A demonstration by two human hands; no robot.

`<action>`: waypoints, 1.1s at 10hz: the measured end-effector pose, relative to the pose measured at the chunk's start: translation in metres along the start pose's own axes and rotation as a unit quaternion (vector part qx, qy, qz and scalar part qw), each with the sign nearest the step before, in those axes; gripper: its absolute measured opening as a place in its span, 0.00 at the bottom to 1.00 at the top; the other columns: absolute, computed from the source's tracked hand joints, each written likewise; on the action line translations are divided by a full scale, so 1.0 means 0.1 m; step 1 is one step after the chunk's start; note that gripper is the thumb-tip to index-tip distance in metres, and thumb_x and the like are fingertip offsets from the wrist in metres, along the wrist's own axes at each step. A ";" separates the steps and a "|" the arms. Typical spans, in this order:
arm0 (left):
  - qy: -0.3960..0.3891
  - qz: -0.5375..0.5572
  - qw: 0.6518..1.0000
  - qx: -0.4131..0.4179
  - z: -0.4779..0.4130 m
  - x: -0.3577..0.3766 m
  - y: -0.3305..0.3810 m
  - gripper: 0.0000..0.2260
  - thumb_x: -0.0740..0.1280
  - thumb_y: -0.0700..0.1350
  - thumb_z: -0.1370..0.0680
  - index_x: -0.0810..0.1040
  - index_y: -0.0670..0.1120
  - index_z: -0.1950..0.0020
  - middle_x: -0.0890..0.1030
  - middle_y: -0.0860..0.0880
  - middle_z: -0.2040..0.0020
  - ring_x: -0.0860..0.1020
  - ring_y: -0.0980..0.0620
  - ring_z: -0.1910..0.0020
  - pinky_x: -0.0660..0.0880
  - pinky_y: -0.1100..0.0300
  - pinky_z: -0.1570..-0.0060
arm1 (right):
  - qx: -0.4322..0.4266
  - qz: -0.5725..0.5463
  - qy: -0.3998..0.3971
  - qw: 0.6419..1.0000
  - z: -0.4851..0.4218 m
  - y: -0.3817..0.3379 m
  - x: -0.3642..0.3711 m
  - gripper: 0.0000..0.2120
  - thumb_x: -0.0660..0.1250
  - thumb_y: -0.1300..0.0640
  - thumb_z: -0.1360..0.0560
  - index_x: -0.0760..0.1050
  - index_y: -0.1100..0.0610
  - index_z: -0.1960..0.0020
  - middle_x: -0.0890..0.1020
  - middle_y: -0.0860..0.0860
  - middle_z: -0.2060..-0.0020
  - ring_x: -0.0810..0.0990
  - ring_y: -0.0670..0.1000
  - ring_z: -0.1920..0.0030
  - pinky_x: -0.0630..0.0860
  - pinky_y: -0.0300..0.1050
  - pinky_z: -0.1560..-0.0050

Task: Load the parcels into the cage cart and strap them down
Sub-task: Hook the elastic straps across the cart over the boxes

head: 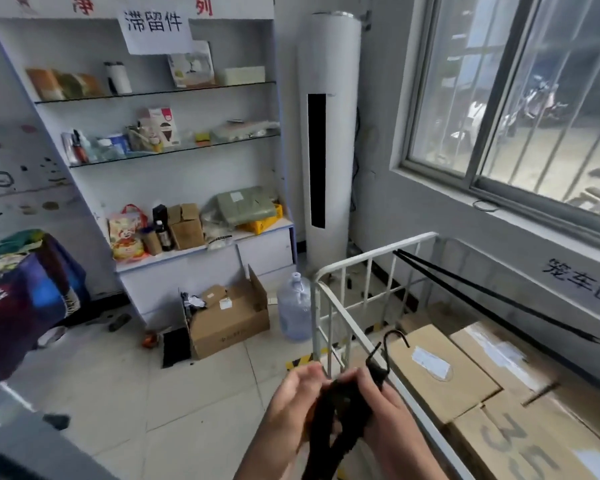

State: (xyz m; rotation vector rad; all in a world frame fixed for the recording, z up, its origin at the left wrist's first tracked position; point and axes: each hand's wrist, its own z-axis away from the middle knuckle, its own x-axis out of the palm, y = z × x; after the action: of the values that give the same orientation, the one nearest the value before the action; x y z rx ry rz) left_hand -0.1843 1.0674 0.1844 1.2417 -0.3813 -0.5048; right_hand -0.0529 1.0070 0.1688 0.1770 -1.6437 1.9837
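Observation:
The white cage cart [329, 271] stands at the lower right, filled with several brown cardboard parcels [440, 368]. One black strap [492, 296] runs taut over them from the cart's far rail toward the right. Both my hands hold a second bundled black strap [340, 410] just outside the cart's near rail. My left hand [291, 400] grips the bundle from the left. My right hand [378, 403] grips it from the right, near its black hook [392, 341], which sticks up over a parcel.
An open cardboard box [229, 317] and a water jug [295, 306] stand on the tiled floor left of the cart. Behind them are a white shelf unit [174, 168] with goods and a tall white air conditioner [329, 133]. A barred window [520, 98] fills the right wall.

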 end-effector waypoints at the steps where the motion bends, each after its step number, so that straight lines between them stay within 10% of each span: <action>1: -0.063 0.037 0.996 -0.041 -0.44 -0.12 0.05 0.22 0.59 0.62 0.20 0.75 0.43 0.47 0.78 0.55 0.73 0.77 0.59 0.75 0.74 0.66 0.73 | -0.008 -0.013 -0.014 1.000 -0.16 -0.11 -0.10 0.14 0.66 0.51 0.27 0.84 0.61 0.59 0.85 0.64 0.56 0.85 0.59 0.54 0.80 0.46 0.55; 3: -0.114 -0.131 0.983 -0.060 -1.29 -0.12 0.30 0.29 0.56 0.75 0.27 0.82 0.52 0.56 0.81 0.55 0.66 0.79 0.57 0.65 0.76 0.59 0.58 | -0.034 0.006 0.016 0.999 -0.83 -0.29 -0.13 0.09 0.73 0.57 0.31 0.79 0.58 0.68 0.75 0.60 0.70 0.75 0.55 0.67 0.70 0.43 0.65; 5: -0.087 0.122 0.988 -0.035 -2.34 0.05 0.57 0.17 0.71 0.47 0.24 0.80 0.38 0.40 0.85 0.44 0.52 0.82 0.52 0.59 0.76 0.62 0.65 | -0.035 0.040 0.006 0.999 -1.78 -0.74 -0.42 0.13 0.73 0.54 0.27 0.79 0.58 0.68 0.78 0.58 0.70 0.76 0.50 0.70 0.72 0.37 0.70; 7: -0.007 0.308 0.951 -0.022 -3.46 0.35 0.74 0.18 0.68 0.49 0.26 0.79 0.39 0.42 0.82 0.39 0.56 0.83 0.40 0.57 0.81 0.51 0.59 | -0.024 0.134 0.110 0.985 -2.62 -1.20 -0.96 0.21 0.60 0.41 0.21 0.84 0.54 0.58 0.78 0.45 0.73 0.69 0.43 0.78 0.64 0.35 0.77; 11: 0.045 0.334 0.919 -0.204 -5.21 0.92 0.27 0.12 0.60 0.47 0.16 0.77 0.40 0.46 0.75 0.46 0.68 0.71 0.51 0.74 0.68 0.57 0.70 | 0.013 0.187 0.205 0.961 -3.99 -1.53 -1.94 0.16 0.59 0.54 0.16 0.70 0.68 0.53 0.72 0.55 0.75 0.66 0.52 0.80 0.60 0.38 0.78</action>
State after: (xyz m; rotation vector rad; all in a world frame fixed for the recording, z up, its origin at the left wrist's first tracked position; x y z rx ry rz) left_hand 0.1748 1.4367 0.0631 0.6617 -0.5590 0.0667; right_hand 0.2800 1.3334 0.1200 -0.5399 -1.4522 2.1281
